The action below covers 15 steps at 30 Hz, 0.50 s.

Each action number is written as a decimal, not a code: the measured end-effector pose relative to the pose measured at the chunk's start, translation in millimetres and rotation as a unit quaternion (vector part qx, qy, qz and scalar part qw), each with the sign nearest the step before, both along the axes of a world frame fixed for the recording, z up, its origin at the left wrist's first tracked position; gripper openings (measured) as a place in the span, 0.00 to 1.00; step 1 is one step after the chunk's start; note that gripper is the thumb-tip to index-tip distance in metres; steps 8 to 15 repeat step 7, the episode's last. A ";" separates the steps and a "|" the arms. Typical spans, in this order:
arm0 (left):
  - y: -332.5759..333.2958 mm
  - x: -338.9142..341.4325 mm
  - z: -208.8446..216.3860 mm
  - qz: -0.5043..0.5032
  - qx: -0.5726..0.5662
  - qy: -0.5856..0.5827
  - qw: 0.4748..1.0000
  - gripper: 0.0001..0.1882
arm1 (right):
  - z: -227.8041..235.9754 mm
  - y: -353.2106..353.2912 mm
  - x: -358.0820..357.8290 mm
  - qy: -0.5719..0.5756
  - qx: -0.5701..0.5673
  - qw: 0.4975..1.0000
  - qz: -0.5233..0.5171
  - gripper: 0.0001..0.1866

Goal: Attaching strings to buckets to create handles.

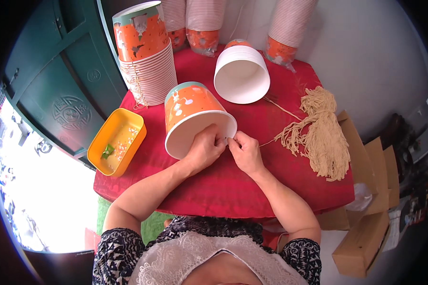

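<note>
An orange paper bucket (193, 103) with a teal base lies tilted in front of me, its white-rimmed mouth facing me. My left hand (206, 146) reaches into the mouth, fingers closed on the rim's right side. Just outside that rim, my right hand (245, 151) pinches a thin cord, fingertips nearly meeting the left ones. What exactly lies between the fingertips is too small to see. From the right hand the cord runs to a thick bundle of beige cords (325, 137) on the table's right.
A red cloth covers the table (185, 199). At left stand a tall bucket stack (147, 78) with cords hanging down and a yellow tub (130, 153) with small white bits and a green piece. Nested buckets (242, 71) lie behind; wrapped stacks (204, 23) stand farther back. Cardboard boxes (361, 244) are at right.
</note>
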<state>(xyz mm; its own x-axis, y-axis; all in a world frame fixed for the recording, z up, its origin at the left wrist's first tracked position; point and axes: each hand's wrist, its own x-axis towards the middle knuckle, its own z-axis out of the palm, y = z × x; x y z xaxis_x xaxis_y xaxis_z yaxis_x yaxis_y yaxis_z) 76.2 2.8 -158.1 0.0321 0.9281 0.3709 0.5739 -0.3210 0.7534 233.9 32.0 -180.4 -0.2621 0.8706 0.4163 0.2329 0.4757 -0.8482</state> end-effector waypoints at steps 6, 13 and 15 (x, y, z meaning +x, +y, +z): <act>5.1 -3.4 -8.3 0.011 0.035 0.024 0.999 0.06 | 1.9 1.5 1.3 -0.018 0.000 1.000 0.014 0.07; 4.1 -3.4 -5.7 0.004 0.029 0.017 0.999 0.06 | 4.0 3.5 1.2 -0.017 0.004 1.000 0.013 0.07; 4.1 -3.4 -5.7 0.004 0.029 0.017 0.999 0.06 | 4.0 3.5 1.2 -0.017 0.004 1.000 0.013 0.07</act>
